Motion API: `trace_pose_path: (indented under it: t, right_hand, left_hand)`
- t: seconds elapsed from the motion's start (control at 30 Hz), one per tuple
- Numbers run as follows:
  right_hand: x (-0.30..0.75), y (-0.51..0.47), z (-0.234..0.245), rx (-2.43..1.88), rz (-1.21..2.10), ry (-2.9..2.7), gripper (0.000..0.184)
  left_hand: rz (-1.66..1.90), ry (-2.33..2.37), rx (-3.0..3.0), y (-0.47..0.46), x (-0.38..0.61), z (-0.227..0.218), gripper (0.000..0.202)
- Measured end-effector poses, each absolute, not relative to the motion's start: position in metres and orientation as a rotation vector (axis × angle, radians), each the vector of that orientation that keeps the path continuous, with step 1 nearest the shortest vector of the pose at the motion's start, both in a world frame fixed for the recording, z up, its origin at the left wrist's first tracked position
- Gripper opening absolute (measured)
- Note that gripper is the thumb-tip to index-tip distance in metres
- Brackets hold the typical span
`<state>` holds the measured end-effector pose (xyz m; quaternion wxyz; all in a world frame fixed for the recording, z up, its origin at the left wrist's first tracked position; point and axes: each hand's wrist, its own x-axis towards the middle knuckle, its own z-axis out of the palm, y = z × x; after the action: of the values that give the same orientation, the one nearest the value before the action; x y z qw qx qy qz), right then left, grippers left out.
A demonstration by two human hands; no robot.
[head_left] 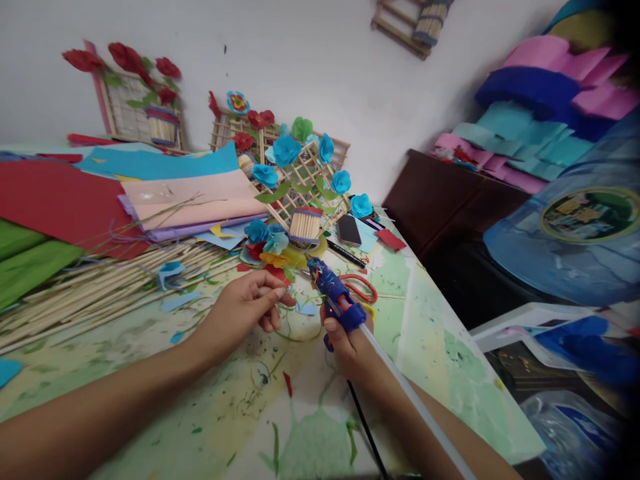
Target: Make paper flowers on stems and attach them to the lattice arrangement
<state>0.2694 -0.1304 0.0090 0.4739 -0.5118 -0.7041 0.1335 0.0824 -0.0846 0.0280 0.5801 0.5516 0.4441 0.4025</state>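
My right hand point(350, 347) is wrapped round the grip of a blue hot glue gun point(333, 293), its nozzle pointing away and to the left. A long whitish glue stick point(415, 393) runs out of its back, and a black cord hangs below. To the left, my left hand point(257, 300) hovers over the table with its fingers curled and pinched together. Thin green strands pass close to the fingertips; whether they are held is unclear. Just past the gun lie red-handled scissors point(363, 288), partly hidden.
Behind my hands stand a bamboo lattice point(305, 170) with blue paper flowers and a small stick basket point(305, 227). A phone point(349, 230) and a black pen point(346, 253) lie nearby. Thin sticks point(125, 283) and coloured paper point(190, 200) cover the left. A water bottle point(565, 213) stands right.
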Motion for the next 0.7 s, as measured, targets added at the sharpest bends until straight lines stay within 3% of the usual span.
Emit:
trace_pose_path:
  t: [0.2,0.5,0.7]
  right_hand:
    - [0.2701,-0.1254,0.0108,-1.183,0.276,-1.824,0.047]
    - [0.2708,-0.1232,0.009,-1.173,0.286,-1.802,0.037]
    - [0.2673,-0.1222,0.0071,-1.143,0.308,-1.836,0.041]
  left_hand:
    - [0.948,1.058,1.274,-0.0848,0.0829,0.0298,0.012]
    - [0.922,1.061,1.295,-0.0843,0.0834,0.0297,0.012]
    - [0.924,1.042,1.297,-0.0834,0.0821,0.0281,0.012]
